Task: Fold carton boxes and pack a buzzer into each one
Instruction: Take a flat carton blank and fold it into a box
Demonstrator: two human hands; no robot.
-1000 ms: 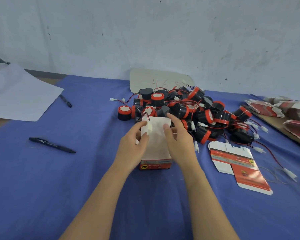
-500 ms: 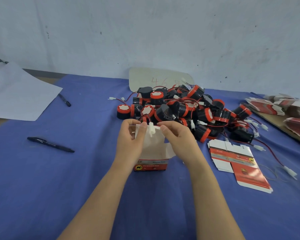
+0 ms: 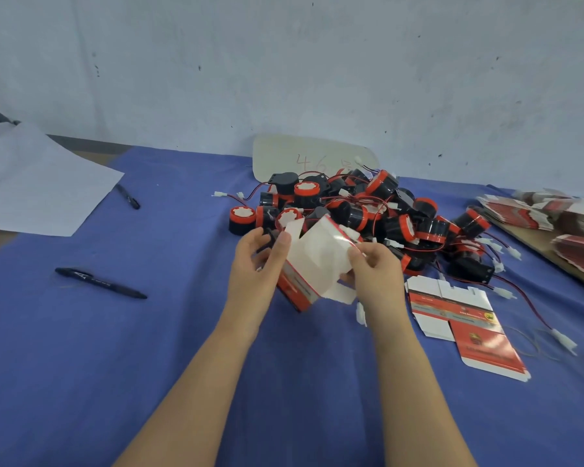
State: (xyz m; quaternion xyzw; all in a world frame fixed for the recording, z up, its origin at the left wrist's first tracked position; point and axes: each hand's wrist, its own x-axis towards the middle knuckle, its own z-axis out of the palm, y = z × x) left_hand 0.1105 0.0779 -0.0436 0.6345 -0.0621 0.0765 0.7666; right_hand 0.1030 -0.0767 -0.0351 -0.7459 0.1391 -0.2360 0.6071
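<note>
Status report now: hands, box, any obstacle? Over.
Left hand grips carton side. Right hand pinches a flap. Carton tilted, flaps open. Buzzer pile close behind, nothing blocking.

Single view, head-worn, wide-angle: we look forward and down over the blue table [image 3: 132, 365] to the grey wall [image 3: 284, 62]; heap of buzzers [image 3: 368, 214] mid-frame, near; our forearms [image 3: 196, 382] cross the bottom edge.

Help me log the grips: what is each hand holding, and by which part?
Both hold one red-and-white carton box: the left hand grips its left side, the right hand pinches the edge of its open white flap.
</note>
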